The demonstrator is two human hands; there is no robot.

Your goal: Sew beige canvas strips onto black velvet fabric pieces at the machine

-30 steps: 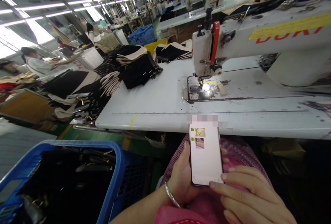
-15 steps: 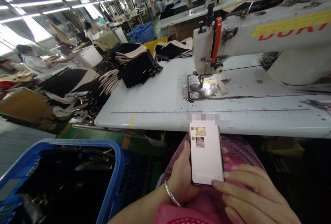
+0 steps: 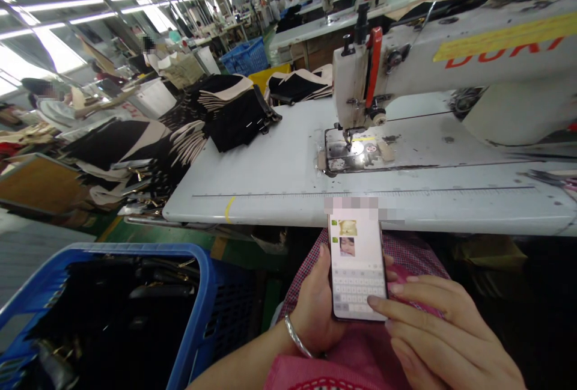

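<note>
A smartphone (image 3: 356,276) lies in my left hand (image 3: 315,300), whose fingers wrap round its back and edges. Its lit screen shows a chat with two small pictures and an on-screen keyboard. My right hand (image 3: 446,330) is beside the phone's lower right corner, fingers stretched out and apart, with one fingertip over the keyboard. Whether that fingertip presses the glass I cannot tell. Just beyond the phone is the front edge of a white sewing table (image 3: 270,179), with a sewing machine (image 3: 360,89) standing on it.
On the left, a blue plastic basket (image 3: 202,264) holds dark pieces with zippers. Stacks of black and beige fabric pieces (image 3: 234,107) lie at the table's left end. Tweezers or snips (image 3: 550,179) rest at the right. People sit at work farther back.
A keyboard has appeared on the phone's screen. My right fingertip has moved slightly up, onto the keyboard area. My left hand keeps its hold, and the view has shifted a little.
</note>
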